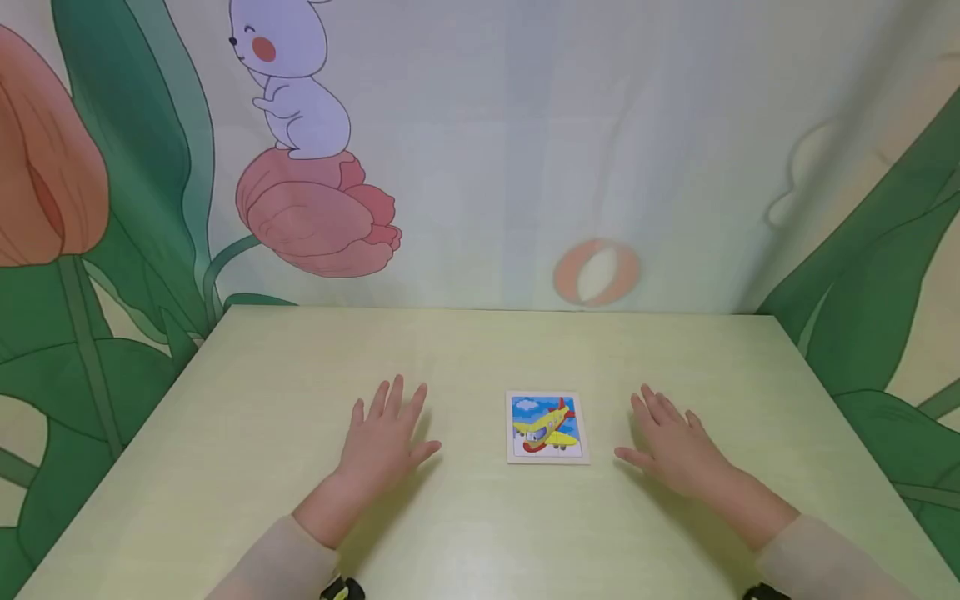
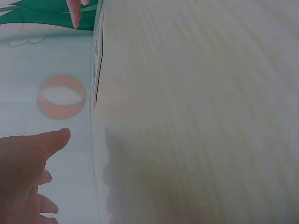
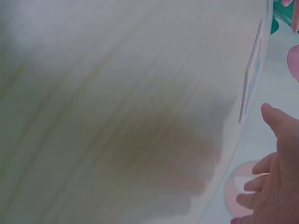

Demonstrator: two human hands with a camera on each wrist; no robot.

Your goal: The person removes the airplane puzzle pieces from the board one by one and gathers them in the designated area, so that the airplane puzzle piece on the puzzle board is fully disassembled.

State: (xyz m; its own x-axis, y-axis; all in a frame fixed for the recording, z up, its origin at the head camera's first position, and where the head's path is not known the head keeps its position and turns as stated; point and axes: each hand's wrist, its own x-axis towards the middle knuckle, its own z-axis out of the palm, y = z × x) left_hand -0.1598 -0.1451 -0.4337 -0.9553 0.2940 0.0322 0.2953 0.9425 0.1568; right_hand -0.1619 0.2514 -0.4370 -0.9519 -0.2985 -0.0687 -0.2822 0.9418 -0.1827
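Note:
A small square picture puzzle (image 1: 547,427) with a pale frame lies flat on the table, showing a yellow airplane against blue sky. To its left my left hand (image 1: 382,442) hovers over the tabletop, fingers straight and spread, holding nothing. On the other side, nearer to the puzzle, my right hand (image 1: 678,446) is held the same way, palm down with the thumb pointing toward it. Neither hand touches the puzzle. Seen from the right wrist, the puzzle (image 3: 252,72) appears edge-on beyond the thumb of the right hand (image 3: 282,172).
The pale wood-grain table (image 1: 480,533) reaches back to a printed curtain (image 1: 480,167) with tulips, leaves and a white rabbit. Dark bands (image 1: 343,588) show at the wrists, by light sleeves (image 1: 277,562).

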